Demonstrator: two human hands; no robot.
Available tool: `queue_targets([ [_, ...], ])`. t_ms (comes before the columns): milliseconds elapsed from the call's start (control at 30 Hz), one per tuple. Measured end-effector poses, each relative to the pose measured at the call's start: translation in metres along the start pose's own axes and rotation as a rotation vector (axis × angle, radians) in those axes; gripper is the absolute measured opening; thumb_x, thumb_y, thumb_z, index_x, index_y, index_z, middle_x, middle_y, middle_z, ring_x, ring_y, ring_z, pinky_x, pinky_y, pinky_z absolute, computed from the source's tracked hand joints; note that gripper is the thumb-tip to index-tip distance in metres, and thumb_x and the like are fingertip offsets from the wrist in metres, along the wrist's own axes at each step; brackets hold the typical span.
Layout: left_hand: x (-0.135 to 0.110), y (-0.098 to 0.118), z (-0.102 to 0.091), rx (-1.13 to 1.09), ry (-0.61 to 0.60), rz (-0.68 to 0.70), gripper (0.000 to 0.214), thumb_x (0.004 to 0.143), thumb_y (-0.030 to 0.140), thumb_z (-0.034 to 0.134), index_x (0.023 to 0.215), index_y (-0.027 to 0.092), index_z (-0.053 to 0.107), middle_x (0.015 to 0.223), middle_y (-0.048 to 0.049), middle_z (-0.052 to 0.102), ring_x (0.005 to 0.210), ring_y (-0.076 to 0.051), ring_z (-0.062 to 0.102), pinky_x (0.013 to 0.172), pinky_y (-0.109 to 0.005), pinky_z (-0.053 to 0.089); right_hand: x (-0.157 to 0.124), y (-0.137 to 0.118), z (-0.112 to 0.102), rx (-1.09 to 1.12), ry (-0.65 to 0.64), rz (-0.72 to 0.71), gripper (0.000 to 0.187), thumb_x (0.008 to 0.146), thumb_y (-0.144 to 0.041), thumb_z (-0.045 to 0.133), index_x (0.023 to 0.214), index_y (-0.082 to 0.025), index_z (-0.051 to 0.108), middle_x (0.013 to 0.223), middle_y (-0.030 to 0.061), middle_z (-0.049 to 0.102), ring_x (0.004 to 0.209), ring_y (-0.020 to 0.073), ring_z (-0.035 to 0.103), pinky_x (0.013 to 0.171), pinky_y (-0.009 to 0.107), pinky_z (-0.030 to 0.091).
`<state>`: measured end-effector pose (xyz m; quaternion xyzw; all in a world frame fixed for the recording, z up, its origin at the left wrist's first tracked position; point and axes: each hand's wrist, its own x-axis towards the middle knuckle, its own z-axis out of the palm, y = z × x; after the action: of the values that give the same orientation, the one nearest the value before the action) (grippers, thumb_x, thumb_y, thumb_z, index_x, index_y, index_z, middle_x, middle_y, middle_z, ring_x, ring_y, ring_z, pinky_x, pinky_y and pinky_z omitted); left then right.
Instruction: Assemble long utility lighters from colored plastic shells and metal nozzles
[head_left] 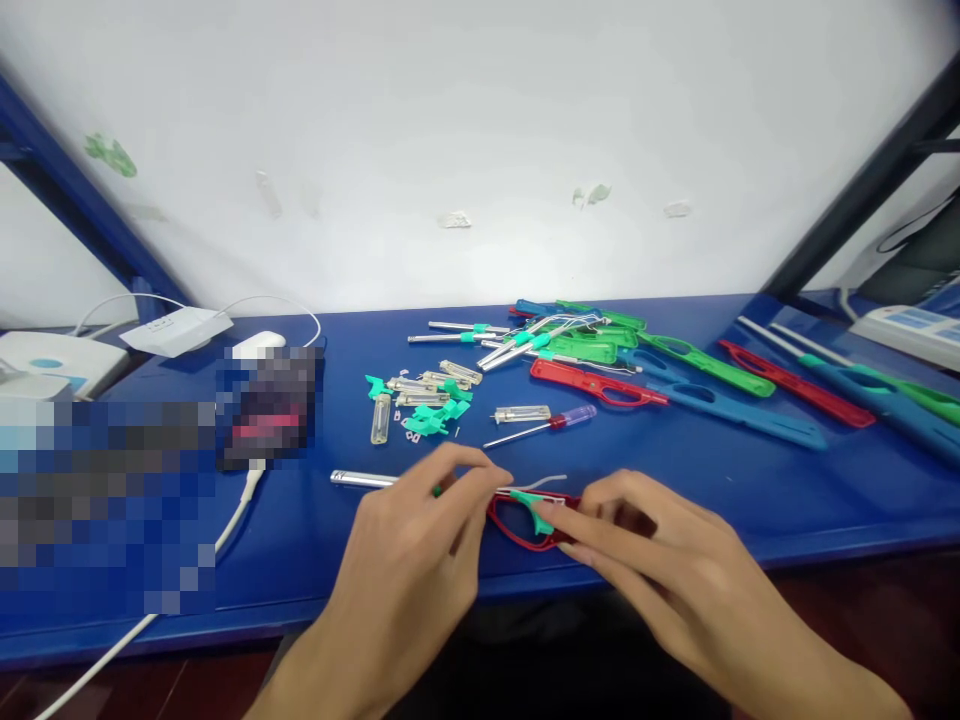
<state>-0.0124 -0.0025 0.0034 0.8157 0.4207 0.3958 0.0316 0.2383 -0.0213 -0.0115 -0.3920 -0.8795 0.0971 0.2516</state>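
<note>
A red plastic lighter shell (525,528) with a teal trigger piece (534,508) lies near the front edge of the blue table (750,490). My left hand (412,570) pinches it from the left, fingers closed near a metal tube (360,479) that sticks out leftward. My right hand (660,570) presses on the shell's right side with fingers together, covering part of it. A thin wire (547,482) runs just behind the shell.
Behind lie a small screwdriver (544,427), teal parts and clear vials (424,400), metal tubes, and red, green and blue shells (675,370). White cable (232,520), a mouse (257,344) and boxes sit left. A power strip (911,330) is at right.
</note>
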Motion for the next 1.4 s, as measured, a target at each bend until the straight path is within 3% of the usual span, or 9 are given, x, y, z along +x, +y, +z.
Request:
queue_targets([
  [67,0.003,-0.003,-0.009,0.043,0.023,0.015,0.019,0.100,0.009,0.061,0.106,0.023,0.073,0.108,-0.0023,0.073,0.094,-0.019,0.067,0.076,-0.030,0.056,0.001,0.000,0.000,0.011,0.005,0.004,0.055,0.108,-0.017,0.054,0.156,-0.041,0.048,0.104,0.0024,0.056,0.087,0.0149,0.058,0.073,0.030,0.053],
  [233,0.004,-0.007,-0.022,0.005,-0.127,-0.017,0.020,0.103,0.013,0.060,0.110,0.024,0.075,0.114,-0.0041,0.070,0.110,-0.022,0.059,0.094,-0.039,0.054,0.001,0.001,0.000,0.032,-0.011,0.008,0.056,0.108,-0.011,0.050,0.154,-0.042,0.052,0.103,0.0018,0.054,0.085,0.0134,0.058,0.073,0.028,0.052],
  [400,-0.001,-0.003,-0.017,-0.087,-0.314,-0.016,0.032,0.105,0.020,0.061,0.136,0.028,0.064,0.131,-0.0045,0.063,0.125,-0.024,0.053,0.107,-0.045,0.050,0.000,0.001,-0.002,0.011,0.009,-0.027,0.056,0.107,-0.011,0.048,0.154,-0.041,0.051,0.100,0.0022,0.054,0.084,0.0147,0.057,0.071,0.028,0.052],
  [567,-0.002,0.001,-0.015,-0.154,-0.426,-0.080,0.036,0.104,0.021,0.065,0.138,0.032,0.062,0.129,-0.0011,0.063,0.119,-0.021,0.058,0.104,-0.038,0.052,0.000,0.001,-0.001,-0.028,0.022,-0.042,0.062,0.105,-0.006,0.045,0.156,-0.041,0.049,0.098,0.0020,0.055,0.083,0.0150,0.058,0.069,0.028,0.051],
  [833,-0.001,-0.005,-0.011,-0.241,-0.392,-0.117,0.030,0.102,0.022,0.070,0.130,0.032,0.068,0.121,0.0016,0.066,0.111,-0.016,0.062,0.100,-0.030,0.051,0.004,0.000,-0.004,-0.058,0.027,-0.094,0.061,0.106,-0.007,0.043,0.157,-0.040,0.048,0.095,0.0013,0.057,0.078,0.0142,0.059,0.065,0.028,0.051],
  [967,-0.002,-0.006,-0.010,-0.241,-0.380,-0.083,0.027,0.102,0.020,0.068,0.128,0.030,0.068,0.123,0.0003,0.065,0.112,-0.017,0.062,0.100,-0.030,0.051,0.005,-0.001,-0.001,-0.040,0.074,-0.070,0.052,0.108,-0.010,0.043,0.149,-0.039,0.056,0.094,0.0009,0.060,0.078,0.0144,0.061,0.065,0.028,0.053],
  [1100,-0.003,-0.006,-0.010,-0.230,-0.386,-0.070,0.023,0.104,0.022,0.066,0.126,0.029,0.068,0.125,0.0001,0.065,0.113,-0.017,0.061,0.101,-0.030,0.050,0.002,-0.004,0.005,-0.022,0.226,-0.027,0.032,0.107,-0.018,0.057,0.136,-0.029,0.064,0.103,0.0013,0.072,0.085,0.0144,0.068,0.077,0.027,0.057],
  [1233,-0.002,-0.006,-0.010,-0.220,-0.385,-0.059,0.022,0.104,0.022,0.065,0.125,0.030,0.068,0.125,0.0003,0.065,0.113,-0.017,0.061,0.102,-0.030,0.051,-0.004,-0.005,0.009,-0.028,0.355,-0.056,0.028,0.099,-0.011,0.070,0.125,-0.024,0.069,0.111,-0.0005,0.079,0.093,0.0146,0.070,0.093,0.028,0.055],
  [1400,-0.001,-0.004,-0.012,-0.194,-0.406,-0.057,0.030,0.106,0.022,0.063,0.134,0.031,0.063,0.126,-0.0005,0.064,0.115,-0.018,0.060,0.102,-0.032,0.052,-0.016,-0.001,0.011,-0.106,0.320,-0.068,0.037,0.100,-0.011,0.068,0.134,-0.025,0.069,0.119,0.0022,0.077,0.102,0.0187,0.071,0.096,0.034,0.056],
])
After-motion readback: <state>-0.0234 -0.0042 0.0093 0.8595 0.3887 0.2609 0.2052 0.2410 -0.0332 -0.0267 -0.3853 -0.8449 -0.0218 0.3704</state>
